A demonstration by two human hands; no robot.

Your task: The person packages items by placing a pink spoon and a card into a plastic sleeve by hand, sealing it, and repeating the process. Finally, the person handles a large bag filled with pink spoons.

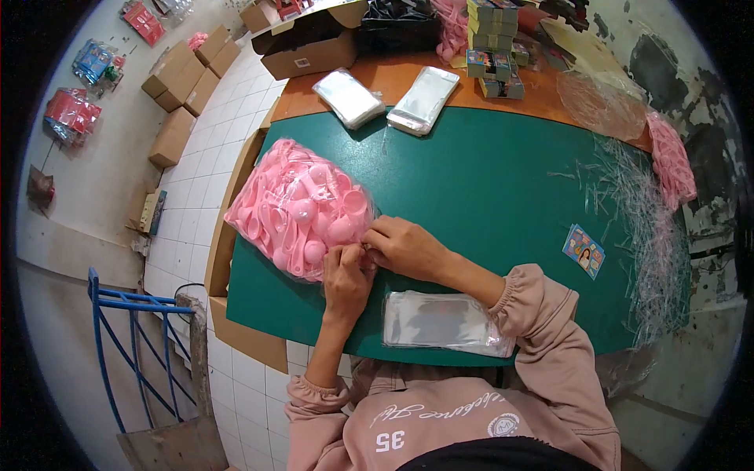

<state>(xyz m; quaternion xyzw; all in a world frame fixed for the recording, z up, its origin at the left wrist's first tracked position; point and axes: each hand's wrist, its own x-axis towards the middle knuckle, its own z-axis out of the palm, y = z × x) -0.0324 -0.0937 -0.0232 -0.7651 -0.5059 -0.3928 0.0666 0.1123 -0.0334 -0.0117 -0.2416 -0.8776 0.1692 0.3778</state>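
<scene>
A clear plastic bag full of pink plastic spoons lies at the left of the green table top. My left hand pinches the bag's near right edge with bent fingers. Right beside it, my right hand has its fingertips closed on the same edge of the bag. The fingertips of both hands almost meet, and the exact bit of plastic between them is hard to see. Close to my body, below my right forearm, lies a stack of clear plastic sleeves.
Two more stacks of clear sleeves lie at the back. Bundled card stacks stand behind them, near an open cardboard box. Blue cards and a heap of thin clear strips are at right.
</scene>
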